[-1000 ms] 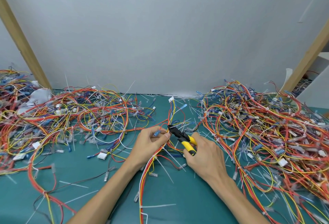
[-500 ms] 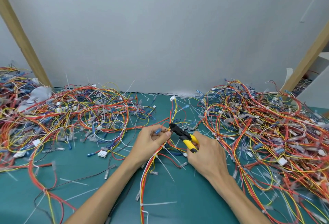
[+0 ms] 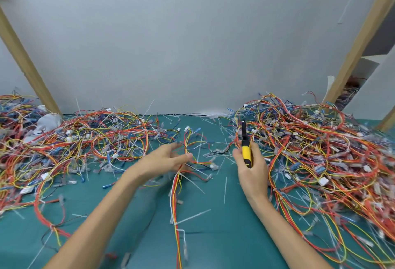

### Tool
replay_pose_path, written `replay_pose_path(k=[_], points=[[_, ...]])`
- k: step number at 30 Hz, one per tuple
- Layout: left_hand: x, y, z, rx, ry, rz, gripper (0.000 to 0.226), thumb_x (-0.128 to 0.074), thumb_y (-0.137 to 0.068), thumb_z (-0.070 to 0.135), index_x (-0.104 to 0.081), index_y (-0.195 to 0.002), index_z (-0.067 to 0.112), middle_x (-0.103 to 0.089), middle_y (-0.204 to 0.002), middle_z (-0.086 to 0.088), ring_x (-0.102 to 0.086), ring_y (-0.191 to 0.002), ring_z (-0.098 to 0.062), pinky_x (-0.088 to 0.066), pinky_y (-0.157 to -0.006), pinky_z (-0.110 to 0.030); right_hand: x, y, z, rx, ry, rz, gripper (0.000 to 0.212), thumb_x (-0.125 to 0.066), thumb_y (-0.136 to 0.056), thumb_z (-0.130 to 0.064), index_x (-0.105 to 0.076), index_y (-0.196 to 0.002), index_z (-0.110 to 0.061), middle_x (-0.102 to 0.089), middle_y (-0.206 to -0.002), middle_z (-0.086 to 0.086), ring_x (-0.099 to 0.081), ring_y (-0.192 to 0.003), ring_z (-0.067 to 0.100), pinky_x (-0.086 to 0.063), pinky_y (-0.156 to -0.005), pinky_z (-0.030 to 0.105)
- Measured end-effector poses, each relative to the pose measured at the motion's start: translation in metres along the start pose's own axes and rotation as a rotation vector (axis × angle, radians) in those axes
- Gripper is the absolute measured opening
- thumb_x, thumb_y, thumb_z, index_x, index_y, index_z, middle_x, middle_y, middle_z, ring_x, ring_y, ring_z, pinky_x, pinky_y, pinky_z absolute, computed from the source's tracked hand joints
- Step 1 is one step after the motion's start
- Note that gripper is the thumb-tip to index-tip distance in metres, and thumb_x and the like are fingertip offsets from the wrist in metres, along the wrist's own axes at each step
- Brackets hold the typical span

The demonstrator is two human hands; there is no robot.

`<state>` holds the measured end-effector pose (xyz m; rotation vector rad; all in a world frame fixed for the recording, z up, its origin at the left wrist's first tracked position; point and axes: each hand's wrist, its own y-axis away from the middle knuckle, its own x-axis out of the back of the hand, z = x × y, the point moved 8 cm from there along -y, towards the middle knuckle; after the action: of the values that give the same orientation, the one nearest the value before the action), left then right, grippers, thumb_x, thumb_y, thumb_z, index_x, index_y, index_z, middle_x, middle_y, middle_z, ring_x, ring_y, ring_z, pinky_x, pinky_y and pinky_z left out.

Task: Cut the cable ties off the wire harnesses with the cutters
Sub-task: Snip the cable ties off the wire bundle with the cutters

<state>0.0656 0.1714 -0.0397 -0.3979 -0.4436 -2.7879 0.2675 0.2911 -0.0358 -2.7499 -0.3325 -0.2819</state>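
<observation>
Left pile [image 3: 74, 145] sat at 9 o'clock, and here was the left hand [image 3: 164, 161], fingers apart and loose, blurred over the harness [image 3: 176, 200], which ran 6 to 12 down the middle. A white tie [image 3: 181, 175] sat just at that hand's 5 o'clock, so the left hand was the nearer one. The right hand [image 3: 254, 170] stood apart at 3, clamped round the cutters [image 3: 246, 151], nose up to 12; the tie lay at their 8 o'clock, a swing down-left by my reckoning. Right pile [image 3: 320, 151] crowded in. Green mat [image 3: 224, 236] strewn with offcuts, grey wall [image 3: 192, 44] behind.
</observation>
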Motion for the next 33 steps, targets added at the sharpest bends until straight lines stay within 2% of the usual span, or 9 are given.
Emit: replay_pose_path(k=[4,6,8,11,18,21,25,28,33], points=[[0.024,0.011,0.038,-0.083,-0.86,0.149,0.064,-0.055,-0.092,0.053,-0.043,-0.142,0.015,-0.073,-0.109,-0.003,-0.064,-0.103,-0.02,-0.047,-0.096,-0.034,0.005,0.001,-0.008,0.021,-0.141,0.017,0.004,-0.056,-0.086,-0.042,-0.059,-0.087,-0.042,-0.061,-0.076,-0.008,-0.056,-0.074,0.007,-0.041,-0.069,0.017],[0.031,0.019,0.057,-0.113,-1.042,0.236,0.052,-0.051,-0.092,0.056,-0.057,-0.13,0.02,-0.073,-0.107,-0.002,-0.062,-0.109,-0.023,-0.049,-0.093,-0.037,0.003,0.001,-0.003,-0.027,-0.187,0.0,0.005,-0.058,-0.088,-0.038,-0.063,-0.089,-0.041,-0.066,-0.077,-0.006,-0.062,-0.076,0.015,-0.048,-0.073,0.028],[0.038,0.03,0.07,-0.144,-1.046,0.369,0.042,-0.05,-0.094,0.052,-0.064,-0.117,0.021,-0.071,-0.107,-0.006,-0.062,-0.107,-0.027,-0.051,-0.089,-0.04,0.001,0.002,0.004,-0.119,-0.306,-0.035,0.007,-0.061,-0.09,-0.03,-0.066,-0.086,-0.026,-0.067,-0.07,0.0,-0.064,-0.065,0.02,-0.052,-0.062,0.037],[0.04,0.047,0.064,-0.129,-1.042,0.523,0.031,-0.045,-0.097,0.043,-0.062,-0.109,0.02,-0.069,-0.107,-0.009,-0.062,-0.104,-0.033,-0.051,-0.085,-0.042,-0.002,0.002,0.014,-0.225,-0.436,-0.087,0.017,-0.062,-0.077,-0.027,-0.063,-0.076,-0.01,-0.059,-0.057,0.008,-0.054,-0.046,0.022,-0.045,-0.047,0.029],[-0.01,0.06,0.009,0.043,-0.917,0.525,0.047,-0.045,-0.095,0.053,-0.05,-0.115,0.01,-0.064,-0.109,-0.015,-0.058,-0.108,-0.037,-0.047,-0.085,-0.042,-0.01,0.003,0.008,-0.192,-0.488,-0.167,0.023,-0.056,-0.071,-0.023,-0.063,-0.086,-0.007,-0.064,-0.067,0.012,-0.063,-0.056,0.022,-0.054,-0.054,0.035],[-0.036,0.061,0.023,-0.061,-1.112,0.585,0.024,-0.05,-0.094,0.028,-0.048,-0.114,0.015,-0.064,-0.113,-0.007,-0.048,-0.116,-0.03,-0.037,-0.089,-0.039,-0.009,0.005,0.01,-0.229,-0.498,-0.187,0.022,-0.056,-0.069,-0.025,-0.062,-0.08,-0.006,-0.061,-0.055,0.008,-0.057,-0.045,0.02,-0.05,-0.045,0.027],[-0.074,0.072,0.05,-0.391,-1.293,0.616,0.038,-0.061,-0.068,0.006,-0.058,-0.104,0.017,-0.066,-0.098,0.0,-0.054,-0.108,-0.026,-0.04,-0.093,-0.037,-0.017,0.006,0.009,-0.201,-0.408,-0.255,0.021,-0.06,-0.075,-0.026,-0.064,-0.082,-0.006,-0.064,-0.06,0.013,-0.059,-0.048,0.026,-0.05,-0.053,0.033],[-0.073,0.071,0.051,-0.591,-1.056,0.613,0.027,-0.063,-0.07,0.01,-0.059,-0.097,0.013,-0.062,-0.089,-0.001,-0.056,-0.089,-0.025,-0.048,-0.076,-0.035,-0.021,0.003,0.011,-0.184,-0.386,-0.272,0.012,-0.056,-0.091,-0.012,-0.065,-0.086,-0.007,-0.065,-0.065,0.014,-0.061,-0.053,0.028,-0.051,-0.058,0.037],[-0.04,0.054,0.018,-0.511,-0.781,0.567,0.015,-0.053,-0.082,0.023,-0.05,-0.095,0.016,-0.06,-0.093,0.002,-0.054,-0.088,-0.023,-0.041,-0.078,-0.034,-0.026,0.005,0.014,-0.217,-0.362,-0.332,0.021,-0.062,-0.074,-0.026,-0.062,-0.074,-0.004,-0.06,-0.059,0.015,-0.053,-0.049,0.028,-0.046,-0.047,0.032]])
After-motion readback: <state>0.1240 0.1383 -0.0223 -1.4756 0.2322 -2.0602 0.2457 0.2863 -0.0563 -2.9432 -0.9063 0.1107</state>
